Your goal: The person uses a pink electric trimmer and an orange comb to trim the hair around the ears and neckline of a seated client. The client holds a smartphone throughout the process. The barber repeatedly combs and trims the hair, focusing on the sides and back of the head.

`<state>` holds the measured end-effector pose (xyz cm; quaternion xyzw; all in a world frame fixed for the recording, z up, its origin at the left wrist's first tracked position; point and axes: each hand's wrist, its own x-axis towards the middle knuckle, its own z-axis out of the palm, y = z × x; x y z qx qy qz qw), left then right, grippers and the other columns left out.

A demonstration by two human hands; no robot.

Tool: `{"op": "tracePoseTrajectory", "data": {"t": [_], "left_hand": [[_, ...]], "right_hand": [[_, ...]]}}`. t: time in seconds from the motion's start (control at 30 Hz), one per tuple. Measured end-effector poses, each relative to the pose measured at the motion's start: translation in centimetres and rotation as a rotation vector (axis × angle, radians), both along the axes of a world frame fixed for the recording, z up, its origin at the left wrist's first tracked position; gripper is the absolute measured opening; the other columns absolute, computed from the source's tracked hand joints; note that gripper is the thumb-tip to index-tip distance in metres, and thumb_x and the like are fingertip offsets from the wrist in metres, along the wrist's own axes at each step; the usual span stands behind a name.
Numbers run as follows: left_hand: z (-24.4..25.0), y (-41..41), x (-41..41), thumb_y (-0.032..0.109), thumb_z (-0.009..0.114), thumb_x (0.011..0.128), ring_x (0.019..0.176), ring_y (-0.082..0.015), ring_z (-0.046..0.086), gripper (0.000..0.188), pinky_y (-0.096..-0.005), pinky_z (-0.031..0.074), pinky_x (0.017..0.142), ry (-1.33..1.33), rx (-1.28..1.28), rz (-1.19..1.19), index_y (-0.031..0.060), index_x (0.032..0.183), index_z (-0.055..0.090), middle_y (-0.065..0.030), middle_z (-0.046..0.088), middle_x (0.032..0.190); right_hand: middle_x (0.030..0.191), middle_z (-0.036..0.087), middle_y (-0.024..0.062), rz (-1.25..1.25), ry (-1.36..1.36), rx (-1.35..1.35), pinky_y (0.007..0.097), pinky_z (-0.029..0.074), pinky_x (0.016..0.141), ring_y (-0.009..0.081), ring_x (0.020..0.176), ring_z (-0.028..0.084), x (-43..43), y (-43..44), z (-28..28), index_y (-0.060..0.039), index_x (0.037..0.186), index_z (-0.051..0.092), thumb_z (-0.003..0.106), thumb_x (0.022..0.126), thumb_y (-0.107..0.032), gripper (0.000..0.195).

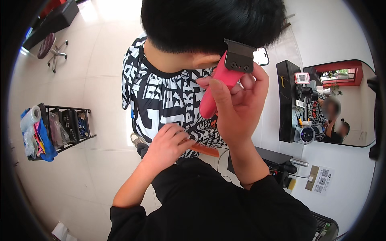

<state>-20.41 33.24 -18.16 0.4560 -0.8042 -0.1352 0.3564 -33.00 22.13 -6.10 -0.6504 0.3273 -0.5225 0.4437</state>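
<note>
A pink hair trimmer [223, 78] with a wide black blade head is gripped in my right hand [247, 105]. Its blade is up beside the black hair [208, 24] of a seated person, near the ear [208, 61]. My left hand [167, 144] is lower, in front of the cape, with its fingers closed around an orange comb [206, 149]. The comb's teeth side faces up, blurred. A black-and-white letter-print barber cape [169, 96] covers the person's shoulders and back.
A black trolley [68, 126] with bags and a plastic roll stands left, beyond it a wheeled stool [49, 49]. On the right are a black wall shelf [288, 102], a mirror [340, 105], a round clock-like device [306, 134] and a black counter [262, 156] with a cable. A phone [261, 57] shows past the trimmer.
</note>
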Motion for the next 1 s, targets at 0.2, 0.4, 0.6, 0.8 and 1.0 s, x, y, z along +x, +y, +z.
{"op": "tracePoseTrajectory", "data": {"t": [0.2, 0.4, 0.6, 0.8, 1.0], "left_hand": [[3.3, 2.4, 4.1, 0.023, 0.076, 0.083, 0.065, -0.0214, 0.059, 0.013, -0.0326, 0.045, 0.067, 0.266, 0.423, -0.260, 0.0118, 0.088, 0.073, -0.0015, 0.060, 0.068], [8.4, 2.0, 12.1, 0.010, 0.076, 0.081, 0.067, -0.0200, 0.062, 0.009, -0.0308, 0.048, 0.065, 0.568, 0.522, -0.153, 0.0054, 0.085, 0.069, -0.0063, 0.068, 0.078], [14.3, -5.5, 15.7, -0.009, 0.069, 0.078, 0.087, -0.0249, 0.062, 0.014, -0.0322, 0.050, 0.078, 0.592, -0.213, 0.217, -0.0010, 0.090, 0.068, -0.0138, 0.065, 0.089], [18.6, -16.2, 14.2, 0.006, 0.077, 0.084, 0.070, -0.0099, 0.057, 0.009, -0.0225, 0.047, 0.062, 0.462, -0.258, 0.159, 0.0040, 0.093, 0.076, -0.0043, 0.060, 0.089], [16.5, -16.3, 15.5, 0.012, 0.079, 0.084, 0.067, -0.0097, 0.049, 0.009, -0.0223, 0.043, 0.058, 0.270, -0.182, 0.131, 0.0062, 0.091, 0.076, -0.0028, 0.055, 0.086]], "right_hand": [[0.114, 0.060, 0.0174, 0.009, 0.172, 0.079, 0.0249, 0.055, 0.068, 0.0174, 0.090, 0.068, 0.7, 2.0, -2.2, 0.0027, 0.131, 0.035, 0.071, 0.088, 0.001, 0.056], [0.107, 0.063, 0.0158, -0.103, 0.098, 0.061, 0.0255, 0.054, 0.059, 0.0141, 0.080, 0.067, 2.6, 1.2, -0.7, 0.0000, 0.126, 0.041, 0.074, 0.088, -0.005, 0.050], [0.110, 0.066, 0.0196, 0.234, 0.360, 0.501, 0.0358, 0.053, 0.081, 0.0303, 0.092, 0.070, 3.1, 8.1, -6.0, 0.0000, 0.122, 0.048, 0.076, 0.088, -0.025, 0.050], [0.107, 0.066, 0.0186, 0.092, 0.297, 0.601, 0.0331, 0.055, 0.079, 0.0229, 0.092, 0.070, 3.2, 10.7, -2.9, 0.0008, 0.122, 0.049, 0.076, 0.088, -0.020, 0.048], [0.103, 0.066, 0.0172, -0.050, 0.107, 0.608, 0.0312, 0.054, 0.071, 0.0225, 0.084, 0.071, 4.5, 13.3, -3.4, 0.0013, 0.122, 0.046, 0.075, 0.090, -0.018, 0.048]]}}
